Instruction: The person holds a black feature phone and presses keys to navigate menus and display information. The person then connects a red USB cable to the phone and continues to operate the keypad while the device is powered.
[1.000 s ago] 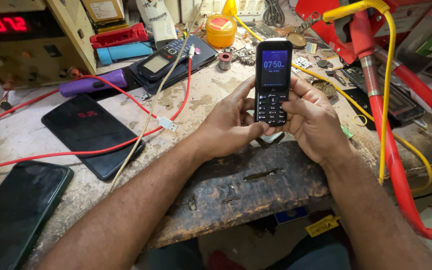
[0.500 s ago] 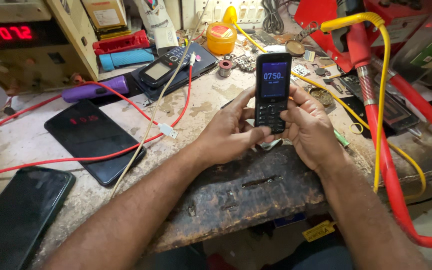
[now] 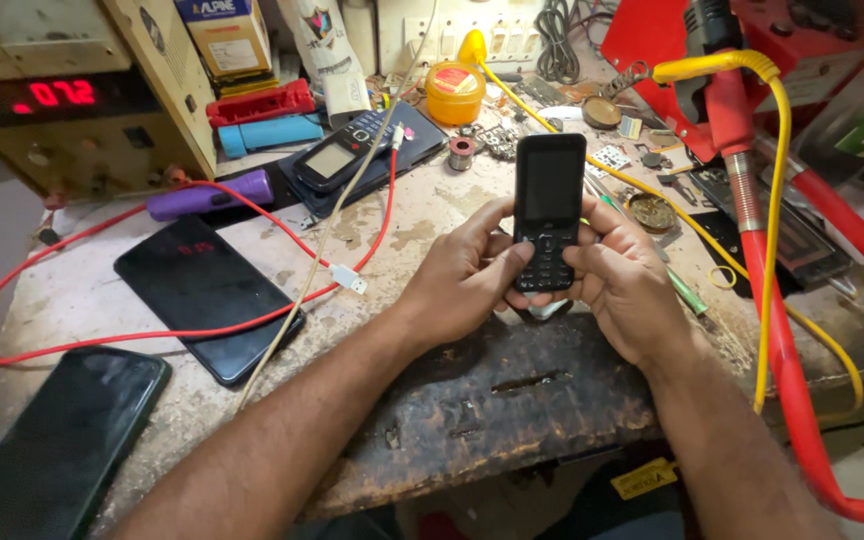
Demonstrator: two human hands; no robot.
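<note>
A small black keypad phone [image 3: 549, 205] stands upright above the worn workbench [image 3: 422, 225], its screen dark. My left hand [image 3: 464, 272] wraps its left side, thumb on the lower keys. My right hand [image 3: 624, 280] cups the right side, thumb also on the keypad. Both hands hold the phone over a dark, scarred wooden block [image 3: 497, 400] at the bench's front edge.
Two black smartphones [image 3: 207, 295] [image 3: 52, 445] lie face up at left, crossed by a red cable [image 3: 152, 330] and a white cable [image 3: 337, 270]. A power supply with a red display [image 3: 62, 110], a purple tube [image 3: 210, 195], another keypad phone [image 3: 337, 155], a yellow tin [image 3: 454, 92] and red-and-yellow hoses [image 3: 767, 250] crowd the back and right.
The phone's screen was lit blue-white earlier and is now dark. My hands stay on it in nearly the same place.
</note>
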